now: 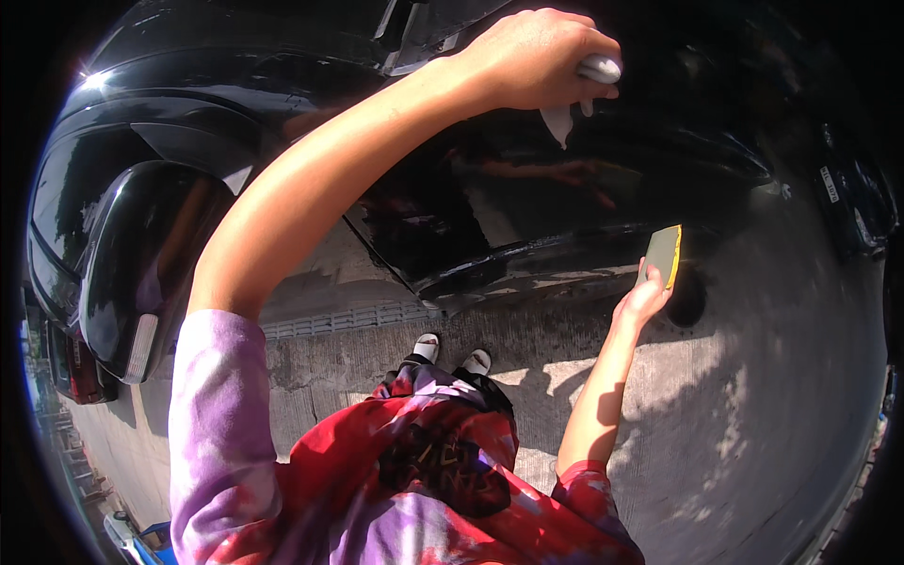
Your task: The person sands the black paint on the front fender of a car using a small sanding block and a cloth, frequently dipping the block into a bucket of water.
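My left hand (556, 61) is closed around a crumpled whitish cloth (557, 125), with one corner hanging down. It is over the glossy black panel of a car (527, 188); I cannot tell whether the cloth touches the paint. Lower and to the right, my right hand (643, 297) grips a flat grey-green block (663, 254) with a yellow edge, perhaps a sponge. This block is held upright beside the car's lower edge. Faint reflections of my arm and the block show in the black paint.
The car's side mirror (151, 268) juts out at the left. Concrete ground (734, 405) stretches below and to the right, with my feet (427, 347) near the car. Another dark vehicle (852, 202) stands at the far right, and a red tail light (83, 363) shows at the left.
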{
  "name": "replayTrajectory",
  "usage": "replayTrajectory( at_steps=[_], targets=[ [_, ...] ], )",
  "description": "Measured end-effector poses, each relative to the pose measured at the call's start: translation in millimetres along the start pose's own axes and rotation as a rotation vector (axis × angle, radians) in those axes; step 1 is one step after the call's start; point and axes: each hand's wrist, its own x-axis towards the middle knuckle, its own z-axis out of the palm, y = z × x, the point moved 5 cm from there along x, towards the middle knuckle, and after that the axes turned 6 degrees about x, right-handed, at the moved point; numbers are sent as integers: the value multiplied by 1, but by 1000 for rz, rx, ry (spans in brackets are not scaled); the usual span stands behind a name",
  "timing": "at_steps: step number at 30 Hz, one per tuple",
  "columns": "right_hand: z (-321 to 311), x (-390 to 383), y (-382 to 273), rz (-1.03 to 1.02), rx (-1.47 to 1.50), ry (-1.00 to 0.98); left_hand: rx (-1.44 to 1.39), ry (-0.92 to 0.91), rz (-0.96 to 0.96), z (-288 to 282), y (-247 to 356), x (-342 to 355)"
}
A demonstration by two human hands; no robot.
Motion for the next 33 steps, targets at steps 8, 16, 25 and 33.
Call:
replayTrajectory(
  at_steps=[8, 16, 25, 33],
  targets=[
    [202, -297, 98, -746, -602, -636, 57, -163, -312, 130, -93, 9],
    [130, -17, 19, -442, -577, -101, -276, -331, -277, 107, -67, 15],
    [237, -254, 57, -670, -743, -457, -370, -441, -347, 120, -98, -1],
    [231, -197, 25, -527, -658, -337, -346, -396, -348, 127, -100, 11]
  ],
)
